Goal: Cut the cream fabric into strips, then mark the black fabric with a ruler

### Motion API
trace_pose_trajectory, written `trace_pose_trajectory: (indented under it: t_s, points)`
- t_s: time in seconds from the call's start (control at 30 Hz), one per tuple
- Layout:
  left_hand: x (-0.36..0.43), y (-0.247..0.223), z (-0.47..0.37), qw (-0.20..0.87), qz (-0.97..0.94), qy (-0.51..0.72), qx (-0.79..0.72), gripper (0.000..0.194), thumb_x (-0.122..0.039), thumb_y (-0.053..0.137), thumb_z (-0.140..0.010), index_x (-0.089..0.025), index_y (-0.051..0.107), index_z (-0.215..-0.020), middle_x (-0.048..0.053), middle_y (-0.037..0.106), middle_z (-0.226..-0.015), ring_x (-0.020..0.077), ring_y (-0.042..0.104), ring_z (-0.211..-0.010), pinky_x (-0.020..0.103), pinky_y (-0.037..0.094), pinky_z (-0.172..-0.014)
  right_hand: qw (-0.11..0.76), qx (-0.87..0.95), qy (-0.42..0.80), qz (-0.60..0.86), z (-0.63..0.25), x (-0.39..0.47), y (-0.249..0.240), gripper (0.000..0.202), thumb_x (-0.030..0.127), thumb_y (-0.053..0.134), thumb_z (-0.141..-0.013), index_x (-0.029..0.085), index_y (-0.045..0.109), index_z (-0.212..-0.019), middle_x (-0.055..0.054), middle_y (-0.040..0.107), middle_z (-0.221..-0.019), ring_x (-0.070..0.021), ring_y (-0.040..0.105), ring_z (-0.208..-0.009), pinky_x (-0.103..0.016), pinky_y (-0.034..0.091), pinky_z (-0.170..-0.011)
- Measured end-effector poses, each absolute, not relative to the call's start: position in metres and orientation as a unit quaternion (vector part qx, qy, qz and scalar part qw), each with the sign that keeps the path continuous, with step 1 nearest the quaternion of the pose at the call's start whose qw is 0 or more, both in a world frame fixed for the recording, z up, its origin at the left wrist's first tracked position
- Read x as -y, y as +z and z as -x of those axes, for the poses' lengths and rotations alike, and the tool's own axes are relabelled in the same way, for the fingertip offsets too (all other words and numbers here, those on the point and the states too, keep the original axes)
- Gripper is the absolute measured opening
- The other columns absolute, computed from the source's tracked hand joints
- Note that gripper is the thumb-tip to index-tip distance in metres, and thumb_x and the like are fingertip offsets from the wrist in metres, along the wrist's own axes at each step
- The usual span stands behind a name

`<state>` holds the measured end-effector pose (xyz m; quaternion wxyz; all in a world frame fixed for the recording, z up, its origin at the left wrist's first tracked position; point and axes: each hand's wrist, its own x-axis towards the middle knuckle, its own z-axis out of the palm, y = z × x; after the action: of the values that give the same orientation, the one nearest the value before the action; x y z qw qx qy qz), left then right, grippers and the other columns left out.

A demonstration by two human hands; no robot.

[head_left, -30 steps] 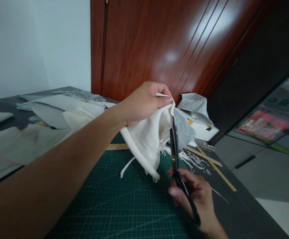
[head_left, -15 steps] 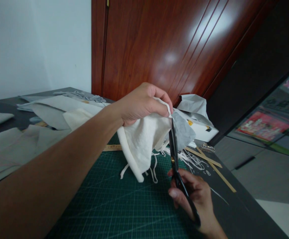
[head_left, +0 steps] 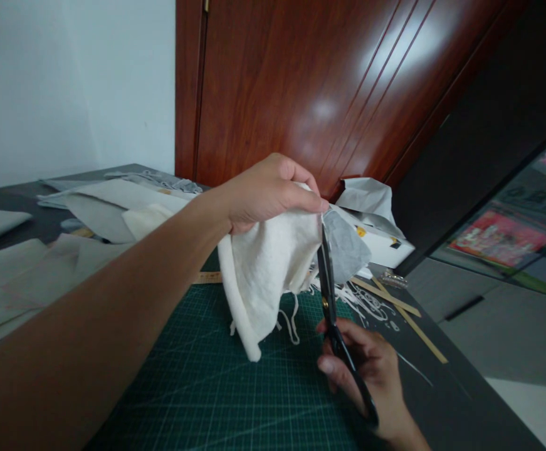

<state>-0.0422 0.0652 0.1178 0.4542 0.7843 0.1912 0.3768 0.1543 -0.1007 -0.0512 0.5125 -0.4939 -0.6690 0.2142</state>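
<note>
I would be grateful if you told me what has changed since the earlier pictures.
The lower end of the white cloth has swung left and down in the view, and a loose strand now shows below it. The left hand's thumb sits a little lower. Nothing was newly grasped or released: the left hand still pinches the cloth, and the right hand still holds the scissors.

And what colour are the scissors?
The scissors are black with a gold-coloured pivot, best shown in the head view.
</note>
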Motion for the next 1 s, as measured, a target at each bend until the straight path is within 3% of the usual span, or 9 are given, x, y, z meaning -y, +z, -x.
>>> trace_pose_trajectory:
  t_s: [0.27, 0.6, 1.0]
  points:
    - [-0.0659, 0.1207, 0.0495, 0.36, -0.833, 0.377, -0.185, 0.01, -0.025, 0.076, -0.073, -0.016, 0.073, -0.069, 0.001, 0.068, -0.068, 0.0119, 0.059, -0.061, 0.025, 0.039, -0.059, 0.509, 0.67, 0.215, 0.495, -0.1527, 0.1002, -0.0502, 0.025, 0.029, 0.082, -0.081, 0.024, 0.071, -0.103, 0.006, 0.057, -0.06, -0.0096, 0.052, -0.042, -0.02, 0.042, -0.039]
    - [-0.0658, 0.1206, 0.0516, 0.363, -0.843, 0.361, -0.165, 0.011, -0.025, 0.077, -0.074, -0.016, 0.073, -0.07, 0.002, 0.069, -0.072, 0.0128, 0.061, -0.063, 0.025, 0.04, -0.061, 0.51, 0.686, 0.213, 0.474, -0.1553, 0.0988, -0.0491, 0.03, 0.032, 0.083, -0.079, 0.027, 0.072, -0.106, 0.007, 0.054, -0.06, -0.0099, 0.045, -0.047, -0.021, 0.035, -0.044]
    - [-0.0633, 0.1206, 0.0496, 0.371, -0.853, 0.338, -0.14, 0.008, -0.024, 0.077, -0.072, -0.017, 0.073, -0.068, -0.001, 0.067, -0.067, 0.0112, 0.059, -0.061, 0.024, 0.039, -0.062, 0.519, 0.683, 0.237, 0.456, -0.1542, 0.0994, -0.0541, 0.045, 0.052, 0.084, -0.079, 0.025, 0.071, -0.112, 0.005, 0.057, -0.062, -0.012, 0.048, -0.049, -0.024, 0.037, -0.046]
